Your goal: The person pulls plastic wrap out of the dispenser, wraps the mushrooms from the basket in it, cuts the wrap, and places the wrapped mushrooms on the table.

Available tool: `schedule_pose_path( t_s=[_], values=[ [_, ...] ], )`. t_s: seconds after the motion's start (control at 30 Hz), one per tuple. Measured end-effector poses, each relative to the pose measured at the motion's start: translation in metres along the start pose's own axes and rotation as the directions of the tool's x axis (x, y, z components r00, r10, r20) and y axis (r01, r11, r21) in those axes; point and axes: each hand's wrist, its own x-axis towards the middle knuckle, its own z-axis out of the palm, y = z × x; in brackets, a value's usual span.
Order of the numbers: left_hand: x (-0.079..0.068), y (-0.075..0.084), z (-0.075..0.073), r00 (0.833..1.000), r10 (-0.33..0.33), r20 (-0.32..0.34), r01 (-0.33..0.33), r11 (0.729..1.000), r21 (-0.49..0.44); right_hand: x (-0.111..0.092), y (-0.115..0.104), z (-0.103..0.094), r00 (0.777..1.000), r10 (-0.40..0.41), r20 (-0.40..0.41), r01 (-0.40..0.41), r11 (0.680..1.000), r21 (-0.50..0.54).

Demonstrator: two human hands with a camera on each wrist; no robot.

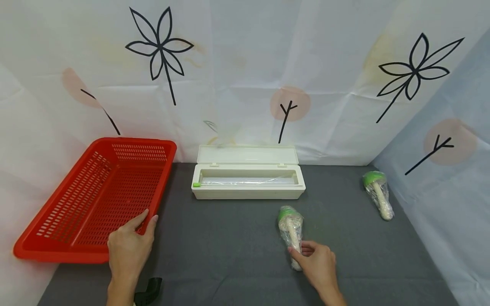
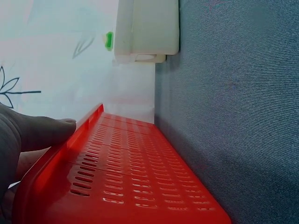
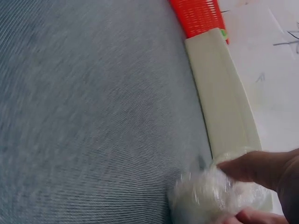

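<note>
My left hand (image 1: 130, 244) grips the right rim of a red plastic basket (image 1: 155, 199), thumb on the outer side and fingers over the inside. The basket's slotted side fills much of the left wrist view. On the grey cloth, my right hand (image 1: 318, 263) pinches the lower end of a clear-film-wrapped thing (image 1: 291, 227) with a green top and a pale stalk. In the right wrist view, crinkled film (image 3: 203, 196) shows beneath the thumb. A similar wrapped green-topped thing (image 1: 379, 193) lies at the far right.
At the back middle stands a white cling film dispenser (image 1: 246, 194), its lid raised and a film roll (image 1: 249, 181) inside. Behind the table hangs a patterned white cloth (image 1: 245, 63), with another cloth wall at the right. A black piece (image 1: 148, 291) shows beside the left wrist.
</note>
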Motion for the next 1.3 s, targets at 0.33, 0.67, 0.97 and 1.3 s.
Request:
schedule_pose_path(
  t_s=[0.33, 0.67, 0.97, 1.3],
  values=[
    [0.0, 0.002, -0.001, 1.0, -0.006, 0.007, 0.006, 1.0, -0.002, 0.004, 0.013, -0.027, 0.993, 0.095, -0.072, -0.091, 0.994, 0.061],
    [-0.001, 0.0, 0.0, 1.0, -0.003, -0.007, 0.003, 1.0, 0.005, 0.045, 0.045, -0.072, 0.969, 0.058, -0.24, -0.069, 0.997, -0.037],
    [-0.001, 0.0, 0.001, 1.0, -0.012, -0.01, 0.012, 1.0, 0.001, 0.116, 0.069, -0.099, 0.977, -0.054, -0.206, 0.019, 0.986, -0.167],
    [-0.001, -0.003, 0.002, 1.0, -0.017, -0.003, 0.017, 1.0, 0.004, 0.16, 0.081, -0.099, 0.988, -0.031, -0.149, 0.003, 0.983, -0.184]
  ],
)
